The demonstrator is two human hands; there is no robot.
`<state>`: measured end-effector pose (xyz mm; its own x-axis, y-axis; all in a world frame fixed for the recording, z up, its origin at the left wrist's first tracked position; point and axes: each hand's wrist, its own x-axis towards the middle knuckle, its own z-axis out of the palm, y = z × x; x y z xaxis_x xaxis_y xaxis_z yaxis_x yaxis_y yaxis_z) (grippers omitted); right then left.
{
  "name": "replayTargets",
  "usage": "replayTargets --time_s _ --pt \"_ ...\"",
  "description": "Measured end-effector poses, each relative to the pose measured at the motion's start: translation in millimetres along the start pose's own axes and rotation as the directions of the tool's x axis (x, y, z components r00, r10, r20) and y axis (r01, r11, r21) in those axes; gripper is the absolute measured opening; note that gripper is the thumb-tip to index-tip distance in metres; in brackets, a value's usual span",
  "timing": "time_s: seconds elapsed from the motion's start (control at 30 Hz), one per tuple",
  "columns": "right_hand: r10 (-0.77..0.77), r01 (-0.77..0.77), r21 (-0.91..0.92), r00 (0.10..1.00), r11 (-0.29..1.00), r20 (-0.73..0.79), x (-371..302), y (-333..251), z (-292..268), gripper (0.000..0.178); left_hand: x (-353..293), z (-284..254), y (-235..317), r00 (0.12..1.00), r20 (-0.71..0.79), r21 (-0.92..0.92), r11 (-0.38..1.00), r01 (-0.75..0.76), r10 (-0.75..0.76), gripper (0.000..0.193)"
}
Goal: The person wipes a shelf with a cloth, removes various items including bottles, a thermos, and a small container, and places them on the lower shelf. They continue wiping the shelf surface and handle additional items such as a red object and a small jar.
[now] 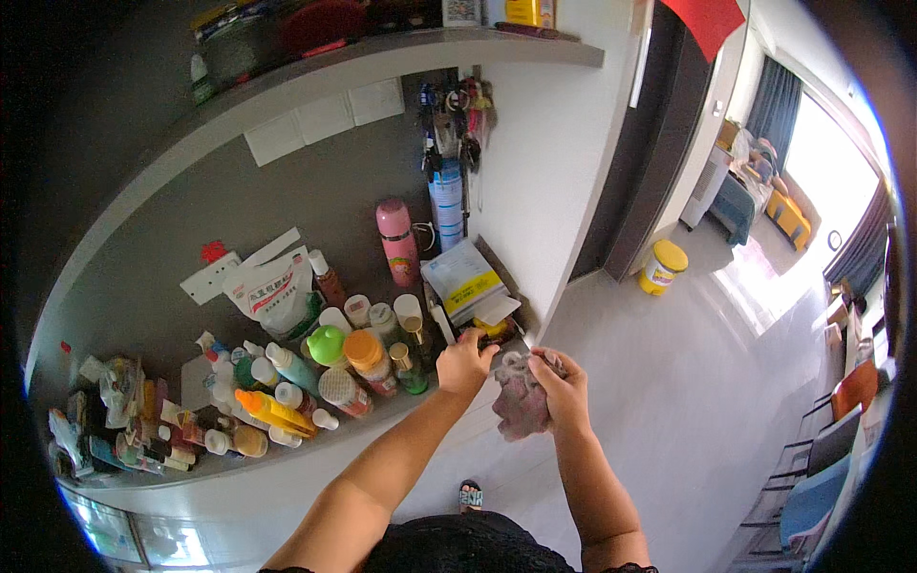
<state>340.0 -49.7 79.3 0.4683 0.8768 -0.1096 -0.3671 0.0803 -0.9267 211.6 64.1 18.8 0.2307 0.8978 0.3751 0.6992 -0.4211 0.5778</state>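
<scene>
My right hand (565,390) grips a crumpled grey-pink cloth (522,406), which hangs down in front of the shelf's right end. Close to it, my left hand (465,365) reaches over the shelf edge with its fingers closed; what they hold, if anything, is hidden. Just beyond that hand is a white box with a yellow band (466,282), and small dark and yellow items (497,329) lie against its near side. A green glass bottle with a gold cap (408,371) stands left of my left hand.
Crowded bottles and jars fill the lower shelf (368,427), among them an orange-capped jar (368,358) and a yellow bottle (275,413). A pink thermos (396,239) stands behind. Keys (454,119) hang above. On the floor at right sits a yellow-lidded bucket (663,267).
</scene>
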Motion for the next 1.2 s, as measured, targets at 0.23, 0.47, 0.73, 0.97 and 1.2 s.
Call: replayTargets --time_s 0.23,0.47,0.73,0.97,1.2 --pt "-0.337 0.339 -0.186 0.941 0.922 0.046 -7.6 -46.2 54.2 0.019 -23.7 -88.6 29.5 0.966 -0.213 -0.352 0.911 -0.213 0.144 0.032" --pt "-0.912 0.985 -0.143 0.144 0.096 0.384 -58.6 -202.5 181.1 0.03 1.1 -359.3 65.8 0.547 -0.614 0.115 0.751 -0.651 0.569 0.029" --pt "-0.922 0.961 -0.259 0.012 -0.097 0.387 -78.0 -286.7 339.0 0.029 -2.3 -562.6 16.1 0.407 -0.527 0.557 0.665 -0.497 0.746 0.016" --pt "-0.445 0.913 -0.394 0.31 -0.108 0.84 -73.8 -250.7 376.5 0.044 -46.0 -629.6 -54.0 0.442 -0.325 0.764 0.508 -0.399 0.836 0.018" --pt "-0.558 0.909 -0.375 0.409 0.181 0.722 -78.7 -267.2 399.7 0.033 -74.1 -655.4 -97.4 0.388 -0.303 0.707 0.478 -0.521 0.87 0.025"
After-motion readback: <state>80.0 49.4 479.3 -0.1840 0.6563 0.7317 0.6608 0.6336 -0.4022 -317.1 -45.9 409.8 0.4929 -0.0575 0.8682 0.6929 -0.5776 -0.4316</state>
